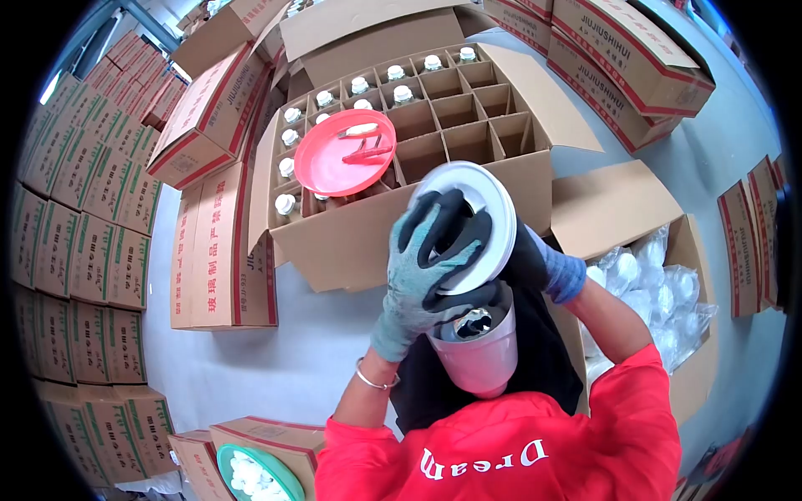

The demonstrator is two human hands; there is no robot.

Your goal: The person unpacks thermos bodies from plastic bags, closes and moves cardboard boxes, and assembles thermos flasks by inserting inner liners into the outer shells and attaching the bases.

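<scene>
Your left grip [426,263] is partly closed, holding the white lid [499,225]; of your right grip [528,259], I cannot tell. The white container [478,361] lies at six o'clock, long axis roughly twelve-to-six, left hand nearer.

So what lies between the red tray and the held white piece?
Between the red tray and the white piece, the head view shows cardboard dividers and the carton's near wall.

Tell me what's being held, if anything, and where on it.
A round white piece: left hand on its left side, right hand behind its right edge, fingers hidden.
</scene>
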